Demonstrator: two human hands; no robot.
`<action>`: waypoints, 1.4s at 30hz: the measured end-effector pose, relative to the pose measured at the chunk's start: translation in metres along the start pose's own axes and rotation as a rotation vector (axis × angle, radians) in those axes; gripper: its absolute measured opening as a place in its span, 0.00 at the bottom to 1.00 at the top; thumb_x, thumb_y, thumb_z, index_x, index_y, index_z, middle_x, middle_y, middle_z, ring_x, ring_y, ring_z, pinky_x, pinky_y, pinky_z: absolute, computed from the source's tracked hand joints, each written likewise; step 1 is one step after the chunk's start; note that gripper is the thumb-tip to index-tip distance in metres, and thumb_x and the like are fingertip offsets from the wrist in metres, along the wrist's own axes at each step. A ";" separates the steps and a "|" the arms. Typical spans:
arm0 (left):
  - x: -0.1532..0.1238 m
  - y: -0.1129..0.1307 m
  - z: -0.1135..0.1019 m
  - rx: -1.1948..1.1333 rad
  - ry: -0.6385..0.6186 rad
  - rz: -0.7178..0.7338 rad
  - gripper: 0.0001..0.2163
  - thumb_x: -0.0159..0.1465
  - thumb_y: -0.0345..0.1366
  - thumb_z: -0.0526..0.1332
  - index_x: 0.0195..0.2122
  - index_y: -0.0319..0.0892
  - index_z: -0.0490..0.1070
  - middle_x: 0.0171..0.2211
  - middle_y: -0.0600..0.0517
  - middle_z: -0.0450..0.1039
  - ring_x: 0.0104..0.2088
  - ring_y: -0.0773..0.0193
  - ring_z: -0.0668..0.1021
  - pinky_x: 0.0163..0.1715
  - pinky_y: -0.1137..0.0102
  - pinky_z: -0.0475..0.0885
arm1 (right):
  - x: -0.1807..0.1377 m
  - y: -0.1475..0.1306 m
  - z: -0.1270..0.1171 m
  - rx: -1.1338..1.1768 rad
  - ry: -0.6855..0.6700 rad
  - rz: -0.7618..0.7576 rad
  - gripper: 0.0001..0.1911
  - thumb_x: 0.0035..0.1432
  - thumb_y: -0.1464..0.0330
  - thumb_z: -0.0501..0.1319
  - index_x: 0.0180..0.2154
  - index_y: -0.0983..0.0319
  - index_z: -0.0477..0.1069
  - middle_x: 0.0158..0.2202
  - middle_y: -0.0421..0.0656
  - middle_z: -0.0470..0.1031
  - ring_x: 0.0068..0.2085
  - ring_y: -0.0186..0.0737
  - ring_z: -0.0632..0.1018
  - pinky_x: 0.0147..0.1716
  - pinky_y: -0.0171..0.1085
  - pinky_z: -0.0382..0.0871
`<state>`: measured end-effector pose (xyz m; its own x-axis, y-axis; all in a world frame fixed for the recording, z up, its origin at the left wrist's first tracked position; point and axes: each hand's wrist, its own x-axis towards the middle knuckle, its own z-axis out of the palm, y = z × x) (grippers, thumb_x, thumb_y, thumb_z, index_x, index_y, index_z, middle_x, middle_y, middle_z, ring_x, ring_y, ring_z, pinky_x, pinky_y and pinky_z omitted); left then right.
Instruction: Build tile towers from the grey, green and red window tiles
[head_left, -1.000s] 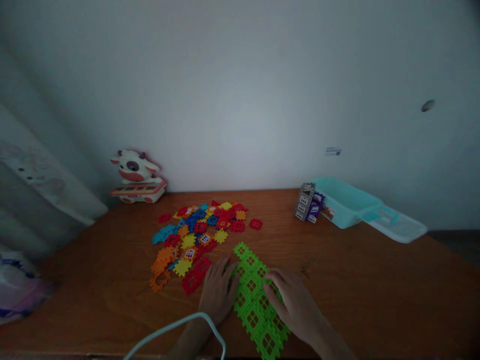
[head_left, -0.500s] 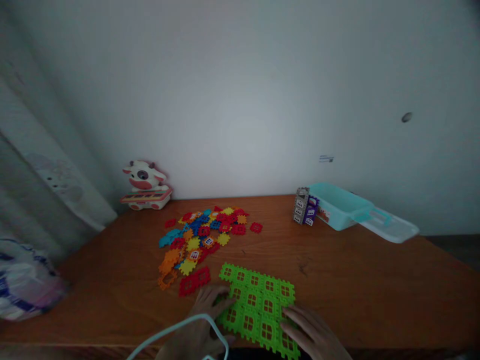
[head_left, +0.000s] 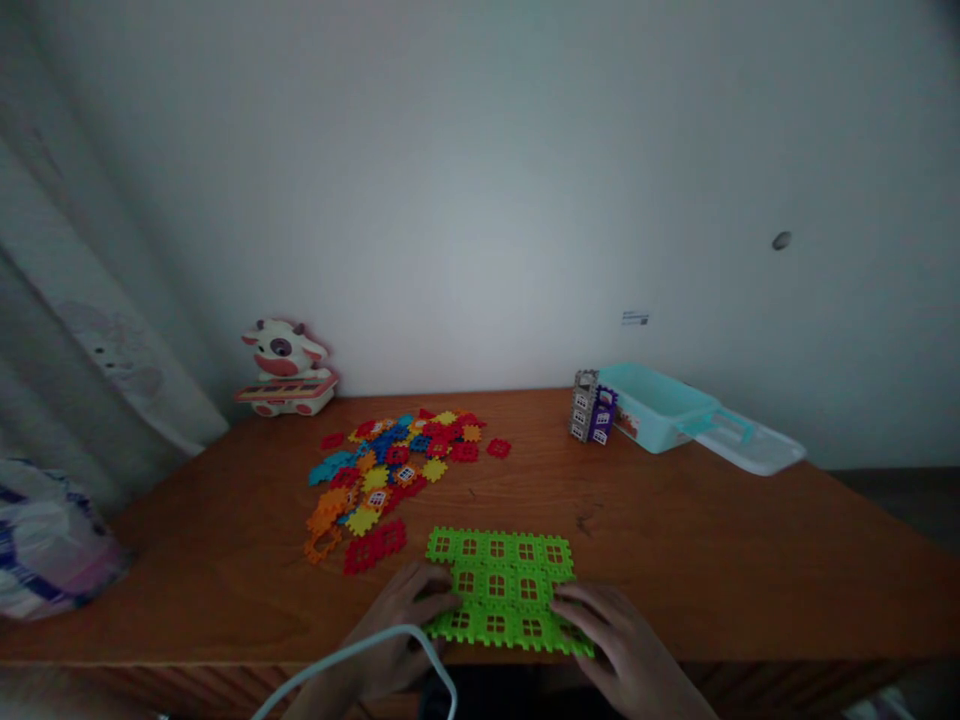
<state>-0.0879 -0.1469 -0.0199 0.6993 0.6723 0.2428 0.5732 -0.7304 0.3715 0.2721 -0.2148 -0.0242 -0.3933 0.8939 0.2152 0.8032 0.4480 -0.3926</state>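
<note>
A flat, bright-green panel of interlocked plastic window tiles (head_left: 496,575) is lying near the front edge of a brown wooden table (head_left: 690,560), between the person's hands. The left hand (head_left: 401,615) is touching its left edge with half-curled fingers; the right hand (head_left: 619,635) is resting loosely bent, slightly parted fingers on its right side. Whether either is gripping it cannot be told. Loose multicoloured plastic tiles (head_left: 397,455) are lying beyond the left hand.

Legible wording, none from where I stand: one small label (head_left: 635,318) on the wall (head_left: 487,200), print too fine; one plastic bag (head_left: 56,550), blue markings unreadable.
</note>
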 end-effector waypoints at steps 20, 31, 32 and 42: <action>0.062 -0.015 -0.008 0.173 -0.195 0.175 0.05 0.68 0.31 0.59 0.42 0.44 0.73 0.39 0.49 0.76 0.42 0.57 0.78 0.45 0.64 0.74 | 0.058 -0.006 0.005 -0.123 0.092 -0.207 0.13 0.59 0.74 0.66 0.45 0.56 0.78 0.42 0.42 0.82 0.44 0.44 0.81 0.47 0.42 0.76; 0.099 -0.020 -0.021 0.028 -0.335 0.010 0.06 0.69 0.34 0.61 0.35 0.43 0.76 0.37 0.51 0.78 0.39 0.60 0.80 0.40 0.68 0.72 | 0.078 -0.002 0.009 0.017 -0.045 0.013 0.06 0.65 0.69 0.64 0.33 0.59 0.77 0.35 0.41 0.80 0.38 0.42 0.82 0.40 0.38 0.75; 0.100 -0.021 -0.020 0.029 -0.337 0.013 0.06 0.69 0.34 0.60 0.36 0.43 0.76 0.37 0.51 0.78 0.40 0.59 0.80 0.41 0.67 0.72 | 0.078 -0.001 0.010 0.011 -0.045 0.014 0.06 0.65 0.68 0.64 0.33 0.59 0.77 0.35 0.41 0.80 0.38 0.42 0.82 0.40 0.38 0.75; 0.112 -0.018 -0.019 0.093 -0.411 0.072 0.06 0.69 0.37 0.60 0.37 0.43 0.76 0.37 0.51 0.78 0.39 0.58 0.80 0.38 0.66 0.73 | 0.093 0.013 0.000 0.004 -0.128 -0.013 0.02 0.61 0.68 0.67 0.34 0.59 0.77 0.38 0.42 0.79 0.42 0.44 0.80 0.43 0.40 0.74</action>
<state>-0.0280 -0.0561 0.0174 0.8401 0.5291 -0.1190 0.5397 -0.7940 0.2798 0.2460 -0.1261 -0.0088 -0.4579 0.8828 0.1051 0.7958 0.4597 -0.3942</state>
